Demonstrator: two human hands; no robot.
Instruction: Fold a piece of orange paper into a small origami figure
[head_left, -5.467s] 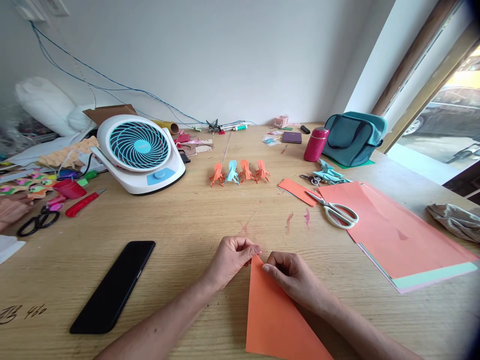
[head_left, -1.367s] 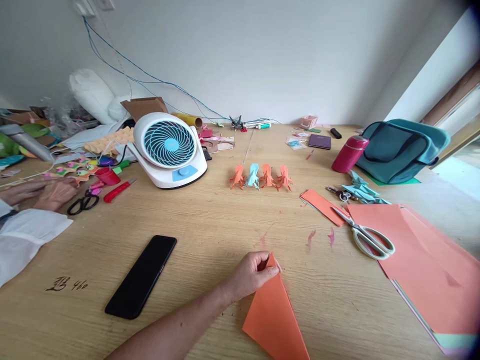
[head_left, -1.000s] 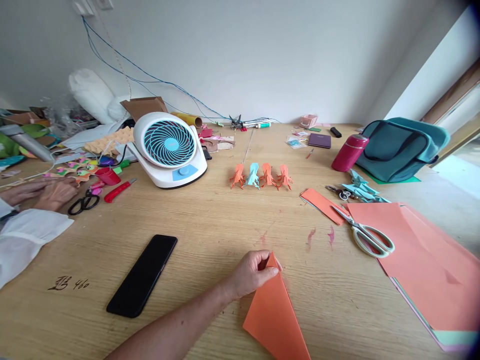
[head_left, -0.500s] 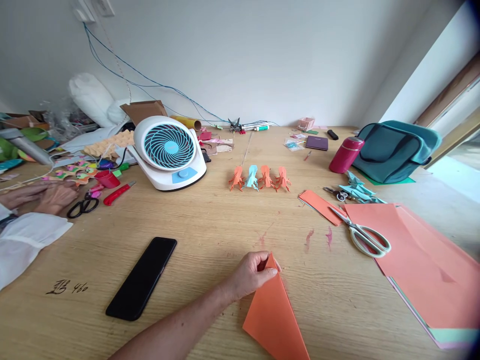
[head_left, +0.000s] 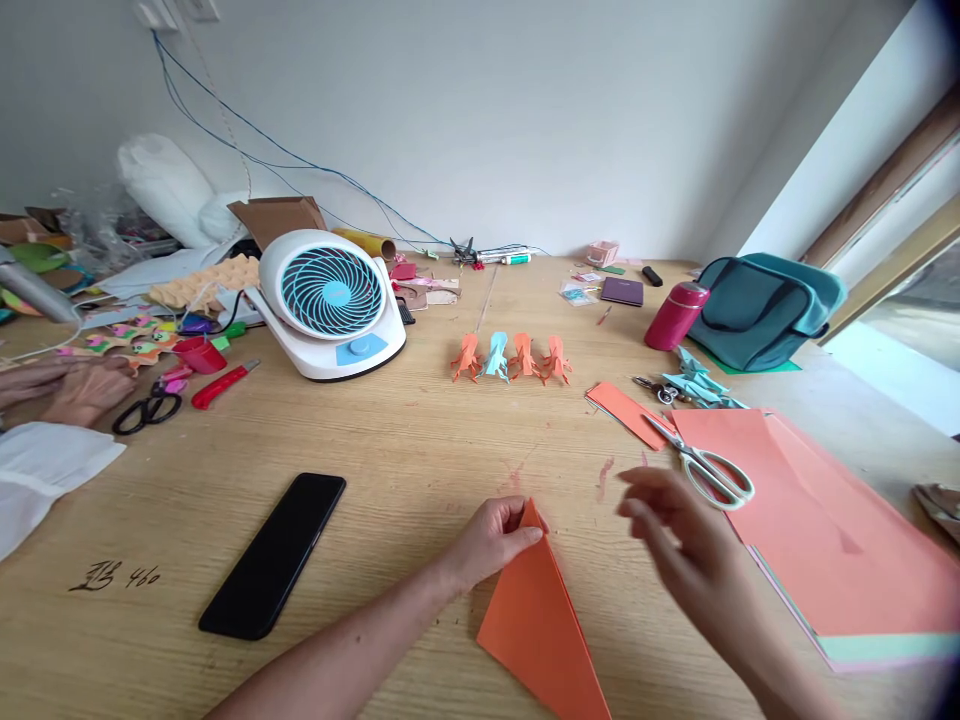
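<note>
My left hand [head_left: 504, 540] pinches the top corner of a folded orange sheet of paper [head_left: 536, 630], thumb in front and fingers behind. The paper tapers to a point at the top, and its lower end runs out of view. My right hand [head_left: 679, 535] is in the air to the right of the paper, blurred a little, fingers apart and bent, holding nothing. Just beyond it lie white-handled scissors [head_left: 716, 475], their blades across some orange paper strips [head_left: 626, 410]. A stack of orange-red sheets [head_left: 832, 540] lies under the scissors' handles.
Folded paper figures [head_left: 496, 357] stand mid-table. A black phone [head_left: 274, 555] lies to my left, a fan [head_left: 330, 300] behind it. A red bottle [head_left: 676, 315] and teal bag [head_left: 761, 310] stand back right. Another person's hands [head_left: 86, 388] are at far left near black-handled scissors [head_left: 148, 408].
My right hand has come into view from the lower right. My left hand keeps its pinch on the orange paper. The whole view has shifted slightly.
</note>
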